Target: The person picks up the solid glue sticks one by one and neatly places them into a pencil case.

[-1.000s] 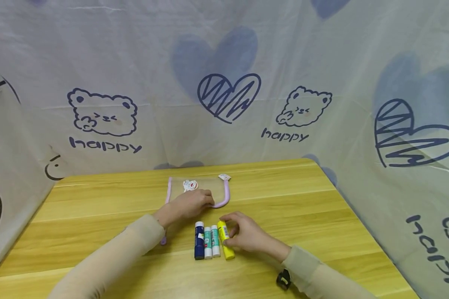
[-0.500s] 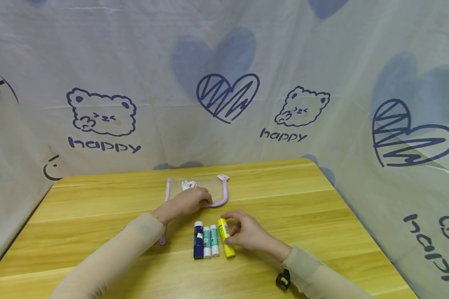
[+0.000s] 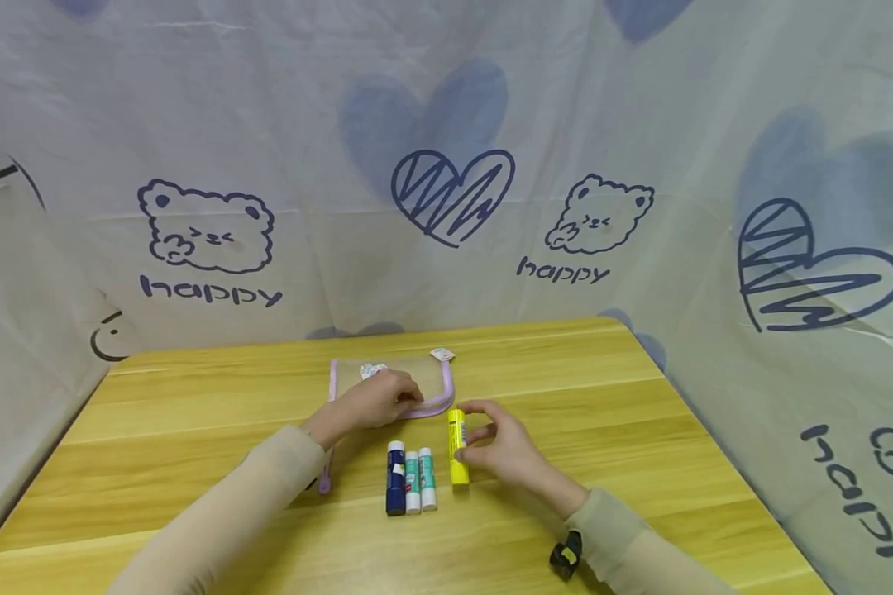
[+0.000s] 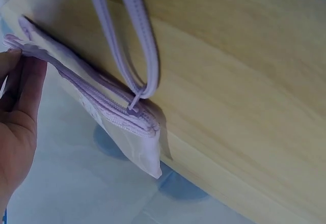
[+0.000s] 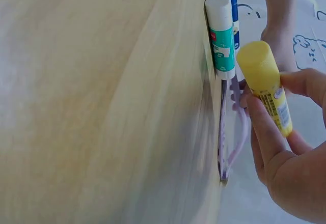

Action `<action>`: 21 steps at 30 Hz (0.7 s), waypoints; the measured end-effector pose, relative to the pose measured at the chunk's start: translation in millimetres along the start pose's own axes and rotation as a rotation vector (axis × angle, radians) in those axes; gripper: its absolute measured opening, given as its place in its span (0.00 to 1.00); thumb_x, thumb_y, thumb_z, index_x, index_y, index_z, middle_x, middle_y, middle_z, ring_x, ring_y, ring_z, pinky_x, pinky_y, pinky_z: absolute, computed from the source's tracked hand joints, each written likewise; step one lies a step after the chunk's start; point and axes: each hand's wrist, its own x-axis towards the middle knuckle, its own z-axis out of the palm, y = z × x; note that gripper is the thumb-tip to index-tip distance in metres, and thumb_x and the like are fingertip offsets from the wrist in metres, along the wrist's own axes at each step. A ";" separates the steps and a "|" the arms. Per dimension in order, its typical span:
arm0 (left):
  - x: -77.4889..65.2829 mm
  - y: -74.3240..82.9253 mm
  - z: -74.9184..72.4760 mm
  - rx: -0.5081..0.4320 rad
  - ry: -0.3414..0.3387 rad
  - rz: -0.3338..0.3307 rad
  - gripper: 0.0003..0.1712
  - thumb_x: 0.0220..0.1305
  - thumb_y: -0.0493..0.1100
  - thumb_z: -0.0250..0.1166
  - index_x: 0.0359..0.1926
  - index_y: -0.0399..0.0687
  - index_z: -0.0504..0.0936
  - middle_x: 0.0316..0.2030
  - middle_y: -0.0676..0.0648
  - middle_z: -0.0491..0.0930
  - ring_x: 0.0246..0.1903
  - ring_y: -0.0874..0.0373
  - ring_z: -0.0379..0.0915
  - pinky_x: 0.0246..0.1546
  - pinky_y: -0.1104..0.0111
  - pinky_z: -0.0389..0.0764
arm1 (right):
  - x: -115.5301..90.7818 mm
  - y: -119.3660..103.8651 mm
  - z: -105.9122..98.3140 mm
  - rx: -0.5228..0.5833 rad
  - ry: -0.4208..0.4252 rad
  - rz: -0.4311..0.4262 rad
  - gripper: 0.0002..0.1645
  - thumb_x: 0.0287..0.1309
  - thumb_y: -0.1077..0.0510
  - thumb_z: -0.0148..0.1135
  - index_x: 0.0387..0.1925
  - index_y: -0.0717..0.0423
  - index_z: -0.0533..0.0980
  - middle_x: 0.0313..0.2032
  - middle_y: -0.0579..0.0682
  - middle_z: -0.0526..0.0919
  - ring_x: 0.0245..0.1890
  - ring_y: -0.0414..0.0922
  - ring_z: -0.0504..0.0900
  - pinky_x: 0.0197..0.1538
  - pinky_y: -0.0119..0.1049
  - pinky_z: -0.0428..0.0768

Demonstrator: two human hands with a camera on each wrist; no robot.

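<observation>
In the head view my left hand point(image 3: 375, 399) pinches the zipped edge of a clear pouch point(image 3: 426, 376) with lilac trim. The left wrist view shows that pouch's lilac zipper point(image 4: 109, 109) parted near my fingers, and a lilac strap loop point(image 4: 145, 56) beside it. My right hand point(image 3: 504, 446) grips a yellow glue stick point(image 3: 457, 446) between thumb and fingers, raised off the table in the right wrist view. Left of it lie a dark blue glue stick point(image 3: 395, 479) and two green-and-white glue sticks point(image 3: 427, 481), side by side.
The wooden table point(image 3: 565, 372) runs back to a printed cloth point(image 3: 327, 207) hung behind it and at the sides. A small black object point(image 3: 565, 555) is by the right sleeve. A white tag point(image 3: 442, 354) sits at the pouch's far right corner.
My right hand has lifted the yellow glue stick away from the row, moving it forward and slightly right. The left hand stays at the pouch's edge, and the other glue sticks have not moved.
</observation>
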 end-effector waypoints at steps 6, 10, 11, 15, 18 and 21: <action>0.0 6.3 -3.8 -0.007 0.069 -0.044 0.07 0.68 0.31 0.68 0.44 0.40 0.90 0.39 0.46 0.88 0.40 0.55 0.84 0.43 0.66 0.86 | 2.9 0.9 0.5 0.068 0.091 0.000 0.41 0.52 0.70 0.75 0.68 0.56 0.73 0.66 0.61 0.74 0.49 0.52 0.85 0.39 0.33 0.86; 0.4 10.8 -5.1 -0.018 0.107 -0.066 0.09 0.69 0.31 0.67 0.47 0.39 0.89 0.40 0.45 0.88 0.39 0.56 0.83 0.43 0.64 0.87 | 8.1 2.8 1.8 0.121 0.137 -0.002 0.40 0.55 0.69 0.74 0.69 0.57 0.72 0.60 0.63 0.79 0.48 0.51 0.85 0.39 0.32 0.85; 0.3 12.0 -5.4 -0.029 0.113 -0.078 0.10 0.69 0.31 0.67 0.49 0.39 0.88 0.41 0.45 0.88 0.39 0.55 0.84 0.43 0.64 0.87 | 9.6 3.5 2.2 0.139 0.147 0.002 0.40 0.55 0.69 0.74 0.70 0.58 0.71 0.56 0.63 0.81 0.47 0.51 0.85 0.39 0.32 0.85; -0.7 16.2 -6.6 -0.066 0.143 -0.116 0.14 0.70 0.30 0.65 0.54 0.38 0.86 0.45 0.43 0.88 0.42 0.53 0.85 0.45 0.61 0.88 | 15.9 5.5 4.2 0.198 0.184 0.024 0.39 0.56 0.70 0.72 0.70 0.60 0.70 0.50 0.66 0.84 0.46 0.49 0.85 0.41 0.32 0.86; -1.4 17.3 -7.8 -0.091 0.173 -0.135 0.16 0.71 0.29 0.64 0.57 0.39 0.85 0.47 0.42 0.88 0.43 0.53 0.85 0.46 0.61 0.88 | 21.3 5.7 5.7 0.242 0.211 0.041 0.38 0.58 0.70 0.71 0.69 0.62 0.70 0.53 0.68 0.82 0.46 0.49 0.86 0.43 0.32 0.87; -1.7 16.6 -9.3 -0.106 0.217 -0.113 0.17 0.71 0.28 0.64 0.58 0.39 0.84 0.49 0.42 0.87 0.44 0.52 0.85 0.46 0.62 0.88 | 28.3 4.7 7.4 0.295 0.243 0.049 0.37 0.58 0.71 0.70 0.69 0.62 0.70 0.61 0.66 0.76 0.47 0.48 0.86 0.46 0.32 0.87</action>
